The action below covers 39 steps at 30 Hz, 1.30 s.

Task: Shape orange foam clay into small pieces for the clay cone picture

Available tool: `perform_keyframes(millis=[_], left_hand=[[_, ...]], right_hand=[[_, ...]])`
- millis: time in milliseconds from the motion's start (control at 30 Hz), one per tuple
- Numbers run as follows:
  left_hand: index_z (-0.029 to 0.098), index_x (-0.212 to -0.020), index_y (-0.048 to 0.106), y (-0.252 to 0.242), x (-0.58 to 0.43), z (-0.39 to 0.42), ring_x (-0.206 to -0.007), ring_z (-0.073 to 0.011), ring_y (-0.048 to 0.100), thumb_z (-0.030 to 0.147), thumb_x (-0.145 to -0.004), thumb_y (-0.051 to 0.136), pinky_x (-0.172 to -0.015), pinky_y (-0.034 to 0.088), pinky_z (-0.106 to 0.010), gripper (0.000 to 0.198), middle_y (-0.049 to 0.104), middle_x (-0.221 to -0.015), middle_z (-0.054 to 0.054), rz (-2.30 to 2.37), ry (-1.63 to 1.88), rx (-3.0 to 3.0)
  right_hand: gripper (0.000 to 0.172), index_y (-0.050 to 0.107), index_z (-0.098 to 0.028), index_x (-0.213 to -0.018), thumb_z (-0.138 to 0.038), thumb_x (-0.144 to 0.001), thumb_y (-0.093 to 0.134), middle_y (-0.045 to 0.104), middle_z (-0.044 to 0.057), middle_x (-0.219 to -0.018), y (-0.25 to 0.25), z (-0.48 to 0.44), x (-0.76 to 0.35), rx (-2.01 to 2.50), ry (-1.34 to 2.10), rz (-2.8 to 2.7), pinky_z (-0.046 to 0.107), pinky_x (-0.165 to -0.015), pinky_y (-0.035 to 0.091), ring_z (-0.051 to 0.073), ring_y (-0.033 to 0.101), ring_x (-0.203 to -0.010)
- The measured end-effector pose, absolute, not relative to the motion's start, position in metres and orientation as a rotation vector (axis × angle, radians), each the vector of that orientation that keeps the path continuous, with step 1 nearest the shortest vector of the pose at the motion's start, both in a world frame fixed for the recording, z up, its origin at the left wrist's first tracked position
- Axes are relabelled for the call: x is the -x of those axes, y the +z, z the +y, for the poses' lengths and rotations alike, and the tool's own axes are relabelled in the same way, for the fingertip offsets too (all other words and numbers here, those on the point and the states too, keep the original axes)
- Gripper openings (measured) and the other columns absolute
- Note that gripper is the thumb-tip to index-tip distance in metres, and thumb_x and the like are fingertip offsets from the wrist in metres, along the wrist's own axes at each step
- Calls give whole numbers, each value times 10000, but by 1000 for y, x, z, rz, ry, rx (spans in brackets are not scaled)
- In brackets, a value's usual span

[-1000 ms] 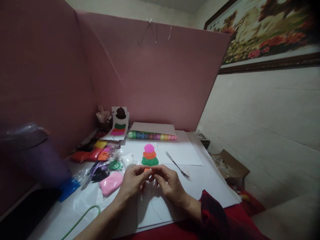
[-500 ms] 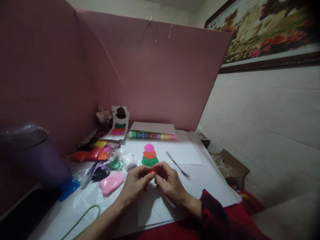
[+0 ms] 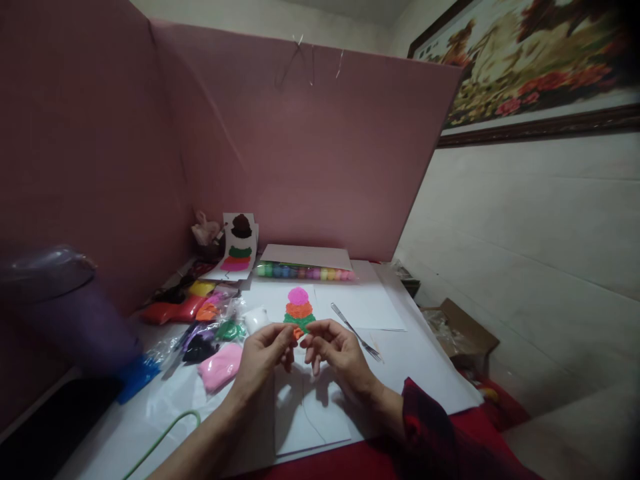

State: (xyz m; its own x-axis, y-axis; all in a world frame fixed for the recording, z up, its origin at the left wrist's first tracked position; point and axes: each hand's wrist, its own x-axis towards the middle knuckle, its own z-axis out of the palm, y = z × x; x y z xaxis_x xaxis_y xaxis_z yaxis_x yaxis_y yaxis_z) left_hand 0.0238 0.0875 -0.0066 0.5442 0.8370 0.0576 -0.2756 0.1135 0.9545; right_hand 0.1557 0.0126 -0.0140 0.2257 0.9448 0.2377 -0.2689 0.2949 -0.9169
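Note:
A small lump of orange modelling clay [image 3: 298, 333] is pinched between the thumb and fingers of my left hand [image 3: 267, 348]. Close by on the right, my right hand [image 3: 343, 353] has its fingers loosely curled, thumb and forefinger apart, and nothing visible between them. Both hands hover over the white paper [image 3: 313, 420]. Just beyond them lies a stacked clay picture with a pink round [image 3: 299, 295], an orange layer [image 3: 299, 311] and a green layer [image 3: 306, 321]; my fingers partly cover the green.
A fork [image 3: 356, 331] lies to the right. On the left are bagged clays, among them a pink pack [image 3: 220, 368] and a white pack [image 3: 256, 320], plus a purple cup [image 3: 75, 313]. Behind stand a row of coloured clay pots [image 3: 305, 271] and a sheet with clay shapes [image 3: 240, 243].
My hands have drawn slightly apart. The right fingers have come off the orange clay, which stays in the left fingers and shows more.

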Motion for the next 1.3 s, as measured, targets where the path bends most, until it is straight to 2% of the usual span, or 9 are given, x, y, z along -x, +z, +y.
perform_keyframes(millis=[167,333,467,667,867,1000,1100,1200,1300], left_hand=[[119,-739,649,-7,-27,86,-395,-49,445,321,-661,730,-359,375,-155,232,583,-541,19,616,943,-1097],[130,-823,641,-8,-25,88,-429,-55,469,294,-693,709,-385,400,-164,220,615,-614,6,575,938,-1103],[137,-967,641,-10,-22,91,-533,-93,548,287,-694,707,-466,465,-206,319,633,-715,-19,539,925,-1100],[120,-877,652,-7,-23,90,-526,-82,531,276,-712,693,-494,459,-198,230,615,-644,-4,529,921,-1178],[156,-959,610,-2,-22,85,-578,-130,587,280,-709,688,-458,462,-229,289,673,-813,-50,511,930,-1264],[111,-829,674,2,-22,83,-490,-103,528,294,-680,706,-408,419,-199,239,629,-600,-14,604,915,-1309],[101,-847,694,3,-23,83,-418,-78,460,291,-661,717,-385,390,-185,266,524,-447,45,631,923,-1313],[118,-889,682,1,-24,84,-446,-86,479,283,-643,730,-402,411,-193,300,557,-500,37,610,932,-1291],[141,-816,661,-1,-23,84,-517,-107,517,264,-633,740,-447,449,-211,234,591,-581,17,565,942,-1287]], right_hand=[[288,603,-95,-904,-373,-848,552,658,113,-784,-9,13,-159,710,1239,-786,231,-494,462,153,608,-610],[245,623,-98,-848,-315,-867,512,639,86,-746,-8,10,-159,647,1313,-737,219,-500,416,122,562,-554],[198,626,-109,-825,-297,-828,566,626,66,-734,-7,9,-160,620,1358,-669,215,-519,400,114,543,-559],[154,620,-103,-811,-247,-773,663,627,52,-728,-6,11,-160,618,1347,-616,185,-508,395,90,537,-564],[265,577,-121,-761,-172,-613,792,642,27,-667,-9,14,-157,774,1214,-610,167,-437,384,78,537,-487],[255,563,-127,-744,-168,-614,778,667,52,-682,-8,14,-157,848,1177,-612,158,-400,375,82,546,-469],[230,570,-122,-741,-160,-621,762,680,70,-701,-8,14,-158,865,1162,-611,153,-400,383,83,554,-482],[219,572,-118,-743,-148,-621,752,686,74,-703,-8,14,-158,878,1151,-612,149,-399,387,79,553,-479],[221,566,-117,-746,-136,-619,747,690,75,-701,-8,14,-159,877,1144,-607,149,-394,387,81,553,-474]])
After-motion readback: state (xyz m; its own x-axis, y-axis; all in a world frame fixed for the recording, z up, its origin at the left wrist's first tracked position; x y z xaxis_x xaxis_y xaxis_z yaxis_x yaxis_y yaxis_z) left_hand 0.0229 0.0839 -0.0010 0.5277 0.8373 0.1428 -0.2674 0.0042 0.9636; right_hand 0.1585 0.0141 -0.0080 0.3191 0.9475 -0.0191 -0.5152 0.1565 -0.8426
